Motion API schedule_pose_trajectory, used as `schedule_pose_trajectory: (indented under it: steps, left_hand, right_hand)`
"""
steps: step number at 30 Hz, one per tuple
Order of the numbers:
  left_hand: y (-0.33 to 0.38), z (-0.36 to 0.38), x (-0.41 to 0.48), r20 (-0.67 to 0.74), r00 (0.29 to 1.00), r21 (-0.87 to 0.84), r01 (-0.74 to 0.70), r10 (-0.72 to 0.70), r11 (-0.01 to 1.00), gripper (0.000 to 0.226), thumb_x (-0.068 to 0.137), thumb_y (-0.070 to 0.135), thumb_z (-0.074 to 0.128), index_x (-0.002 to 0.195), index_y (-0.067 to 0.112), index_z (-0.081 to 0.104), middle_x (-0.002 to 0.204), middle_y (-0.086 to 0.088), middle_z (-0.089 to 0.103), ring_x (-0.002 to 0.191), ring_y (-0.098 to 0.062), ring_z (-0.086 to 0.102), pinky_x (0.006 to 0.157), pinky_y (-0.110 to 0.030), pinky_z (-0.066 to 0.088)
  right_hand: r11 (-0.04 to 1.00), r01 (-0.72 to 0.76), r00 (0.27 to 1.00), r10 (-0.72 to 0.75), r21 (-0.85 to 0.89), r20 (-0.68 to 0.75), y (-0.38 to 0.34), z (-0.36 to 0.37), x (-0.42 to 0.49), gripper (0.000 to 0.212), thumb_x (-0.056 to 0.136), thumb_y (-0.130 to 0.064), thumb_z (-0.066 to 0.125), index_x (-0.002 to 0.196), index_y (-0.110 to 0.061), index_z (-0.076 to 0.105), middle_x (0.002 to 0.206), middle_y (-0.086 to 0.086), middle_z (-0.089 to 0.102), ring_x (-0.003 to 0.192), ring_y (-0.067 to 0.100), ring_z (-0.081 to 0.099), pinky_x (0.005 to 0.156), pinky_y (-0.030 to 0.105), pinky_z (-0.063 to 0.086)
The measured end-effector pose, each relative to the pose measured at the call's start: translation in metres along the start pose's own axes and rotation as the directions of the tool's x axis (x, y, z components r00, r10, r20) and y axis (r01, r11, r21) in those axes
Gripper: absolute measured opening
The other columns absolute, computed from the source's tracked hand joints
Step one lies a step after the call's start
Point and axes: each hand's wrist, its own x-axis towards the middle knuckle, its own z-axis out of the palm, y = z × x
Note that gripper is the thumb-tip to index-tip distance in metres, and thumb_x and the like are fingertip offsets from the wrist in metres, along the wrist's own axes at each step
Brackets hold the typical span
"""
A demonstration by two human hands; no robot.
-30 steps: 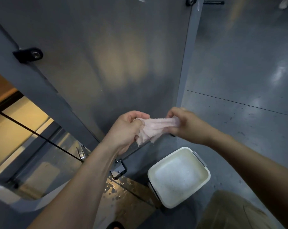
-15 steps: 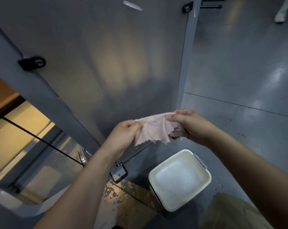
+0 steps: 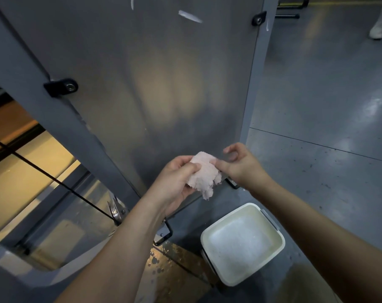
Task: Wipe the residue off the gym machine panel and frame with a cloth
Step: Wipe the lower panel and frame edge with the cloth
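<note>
A pale pink cloth (image 3: pixel 204 173) is bunched between both hands in front of the lower part of the grey machine panel (image 3: pixel 142 73). My left hand (image 3: pixel 174 182) grips the cloth's left side with thumb on top. My right hand (image 3: pixel 240 165) pinches its right edge, the other fingers curled above it. White streaks of residue (image 3: pixel 189 16) show near the panel's top. The grey frame post (image 3: pixel 254 84) runs down the panel's right edge, with a small white mark near its top.
A white square basin of soapy water (image 3: pixel 242 242) stands on the floor below my hands. Water drops spot the brown floor plate (image 3: pixel 170 265) beside it. Black bolts, a cable and a pulley sit at the left. A person's white shoe (image 3: pixel 377 29) is at the far right.
The cloth was twisted, then spread out flat between both hands, and is now bunched into a wad in my left hand. The view has tilted up, showing more residue.
</note>
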Motion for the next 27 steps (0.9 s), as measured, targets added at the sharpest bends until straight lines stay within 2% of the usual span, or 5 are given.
schedule_pose_trajectory:
  steps: [5, 9, 20, 24, 27]
  left_hand:
    - [-0.003, -0.003, 0.005, -0.034, 0.998, -0.119, -0.057, 0.053, 0.991, 0.005, 0.1, 0.006, 0.061, 0.095, 0.004, 0.061, 0.09, -0.017, 0.069, 0.078, -0.023, 0.068, 0.076, -0.037, 0.06]
    - [0.001, -0.005, 0.005, -0.012, 0.992, -0.248, -0.125, 0.126, 0.961, 0.016, 0.101, 0.009, 0.058, 0.1, -0.003, 0.067, 0.09, -0.02, 0.073, 0.081, -0.025, 0.071, 0.074, -0.032, 0.061]
    - [0.023, 0.001, 0.0, -0.043, 0.843, 0.399, -0.477, 0.536, 0.783, 0.012, 0.096, 0.01, 0.07, 0.1, 0.021, 0.073, 0.099, 0.002, 0.076, 0.094, -0.013, 0.07, 0.089, -0.027, 0.055]
    - [0.053, 0.018, -0.003, -0.124, 0.841, 0.336, -0.463, 0.526, 0.82, 0.009, 0.093, 0.007, 0.073, 0.093, 0.015, 0.068, 0.094, -0.013, 0.075, 0.081, -0.011, 0.068, 0.08, -0.025, 0.054]
    - [0.081, 0.027, 0.0, -0.216, 0.816, 0.307, -0.465, 0.537, 0.83, 0.012, 0.092, 0.01, 0.074, 0.089, 0.015, 0.064, 0.087, -0.018, 0.071, 0.068, -0.011, 0.061, 0.072, -0.03, 0.05]
  right_hand:
    - [0.929, 0.368, 0.93, -0.368, 0.03, -0.005, -0.002, 0.011, -0.008, 0.012, 0.097, -0.024, 0.067, 0.091, -0.035, 0.066, 0.103, -0.002, 0.063, 0.091, -0.001, 0.062, 0.084, 0.022, 0.047]
    - [0.927, 0.246, 0.902, -0.326, 0.284, 0.284, 0.0, 0.02, -0.021, 0.027, 0.089, -0.029, 0.078, 0.114, -0.025, 0.067, 0.101, 0.0, 0.074, 0.092, 0.016, 0.072, 0.082, 0.03, 0.059]
    - [0.524, -0.156, 0.951, -0.15, 0.837, 0.271, -0.028, 0.005, -0.012, 0.034, 0.098, 0.005, 0.055, 0.131, -0.003, 0.057, 0.102, 0.015, 0.071, 0.08, 0.02, 0.071, 0.061, 0.029, 0.057]
    - [0.485, -0.12, 0.988, -0.029, 0.866, 0.153, -0.056, 0.002, -0.008, 0.016, 0.103, 0.001, 0.053, 0.119, -0.002, 0.055, 0.09, 0.018, 0.067, 0.057, 0.013, 0.065, 0.045, 0.018, 0.047]
    - [0.574, 0.036, 0.99, -0.131, 0.818, 0.048, -0.079, 0.005, -0.006, 0.032, 0.107, -0.021, 0.053, 0.112, 0.008, 0.064, 0.099, 0.022, 0.072, 0.083, 0.026, 0.069, 0.065, 0.025, 0.057]
